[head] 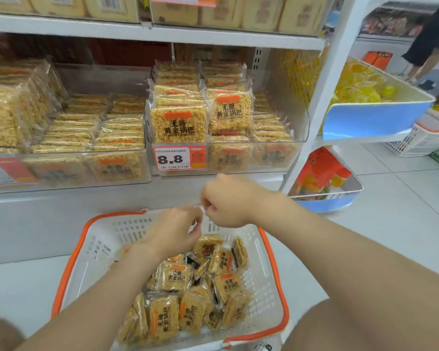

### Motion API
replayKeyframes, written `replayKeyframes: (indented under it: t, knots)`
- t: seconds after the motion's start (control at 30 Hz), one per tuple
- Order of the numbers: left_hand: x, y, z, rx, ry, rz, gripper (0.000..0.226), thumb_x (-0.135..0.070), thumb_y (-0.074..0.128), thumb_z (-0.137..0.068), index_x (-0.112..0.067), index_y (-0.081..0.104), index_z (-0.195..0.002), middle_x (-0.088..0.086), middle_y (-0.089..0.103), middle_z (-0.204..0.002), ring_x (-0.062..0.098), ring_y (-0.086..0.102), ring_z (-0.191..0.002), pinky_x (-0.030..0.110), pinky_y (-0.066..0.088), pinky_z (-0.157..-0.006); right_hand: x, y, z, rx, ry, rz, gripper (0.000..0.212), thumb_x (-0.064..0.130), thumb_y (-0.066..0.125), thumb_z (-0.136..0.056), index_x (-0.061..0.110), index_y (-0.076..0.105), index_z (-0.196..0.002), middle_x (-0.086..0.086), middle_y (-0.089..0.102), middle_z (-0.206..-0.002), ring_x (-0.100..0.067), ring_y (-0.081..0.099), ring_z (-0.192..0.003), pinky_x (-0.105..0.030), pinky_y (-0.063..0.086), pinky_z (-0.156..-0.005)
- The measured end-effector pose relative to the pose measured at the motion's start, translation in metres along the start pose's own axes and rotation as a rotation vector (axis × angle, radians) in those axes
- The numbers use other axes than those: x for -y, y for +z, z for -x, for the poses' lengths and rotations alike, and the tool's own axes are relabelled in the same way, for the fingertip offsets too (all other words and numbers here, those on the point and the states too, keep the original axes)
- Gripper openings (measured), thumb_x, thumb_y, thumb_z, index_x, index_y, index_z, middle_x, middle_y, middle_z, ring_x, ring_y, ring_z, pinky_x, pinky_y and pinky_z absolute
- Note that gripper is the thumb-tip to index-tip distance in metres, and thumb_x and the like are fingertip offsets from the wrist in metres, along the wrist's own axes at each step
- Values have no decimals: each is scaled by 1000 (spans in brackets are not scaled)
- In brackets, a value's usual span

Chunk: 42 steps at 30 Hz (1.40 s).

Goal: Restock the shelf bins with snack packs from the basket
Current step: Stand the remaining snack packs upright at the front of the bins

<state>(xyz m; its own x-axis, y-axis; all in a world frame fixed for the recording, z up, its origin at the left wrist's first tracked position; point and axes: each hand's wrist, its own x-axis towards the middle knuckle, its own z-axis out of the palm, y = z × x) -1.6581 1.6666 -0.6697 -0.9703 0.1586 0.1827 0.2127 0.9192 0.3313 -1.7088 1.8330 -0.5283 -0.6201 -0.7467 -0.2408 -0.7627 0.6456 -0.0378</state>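
A white basket with an orange rim (104, 239) sits on the floor below me, holding several golden rice-cracker snack packs (178, 277). My left hand (173, 229) hovers over the basket's far side, fingers loosely bent, with nothing visible in it. My right hand (226, 201) is curled into a fist just above and right of it, and no pack shows in its grip. The fingertips of both hands nearly meet. On the shelf in front stand clear bins: the right bin (238, 160) is stacked with the same packs, and the left bin (86, 171) is filled lower.
A price tag reading 8.8 (174, 158) hangs on the right bin. Blue-and-white bins with yellow snacks (378, 117) and orange packs (327, 201) stand at the right. Another white basket (421, 138) sits beyond, with a person (431, 39) farther back.
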Motion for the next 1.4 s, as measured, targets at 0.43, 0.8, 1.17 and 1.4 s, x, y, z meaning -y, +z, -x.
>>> replayKeyframes:
  t: [0.43, 0.8, 1.17, 1.4]
  knots:
    - [12, 125, 86, 811, -109, -115, 27, -13, 60, -103, -19, 59, -129, -1, 66, -116, 17, 67, -101, 35, 61, -87, 33, 39, -19, 369, -94, 111, 23, 16, 50, -100, 15, 64, -118, -5, 64, -104, -25, 66, -94, -31, 43, -56]
    - [17, 78, 51, 659, -218, 417, 11, -40, 70, -99, -32, 65, -102, -14, 68, -110, 5, 64, -106, 29, 52, -95, 23, 30, -25, 420, -37, 110, 10, 6, 52, -97, 12, 59, -94, -7, 62, -98, -28, 56, -79, -33, 44, -63]
    - [-13, -53, 13, 19, -447, 1089, 23, -37, 74, -94, -14, 73, -98, 3, 74, -76, 13, 58, -58, 27, 45, -57, -5, -3, -18, 225, 82, -415, 34, 44, 74, -96, 11, 78, -103, -3, 78, -82, -20, 74, -77, -37, 61, -73]
    - [-5, -85, 16, -396, -417, 797, 38, -31, 53, -110, -18, 75, -82, -2, 52, -51, 11, 46, -51, 25, 36, -51, -1, -16, -4, 45, 287, -975, 24, 17, 78, -95, -1, 66, -106, -12, 71, -76, -21, 72, -68, -41, 67, -75]
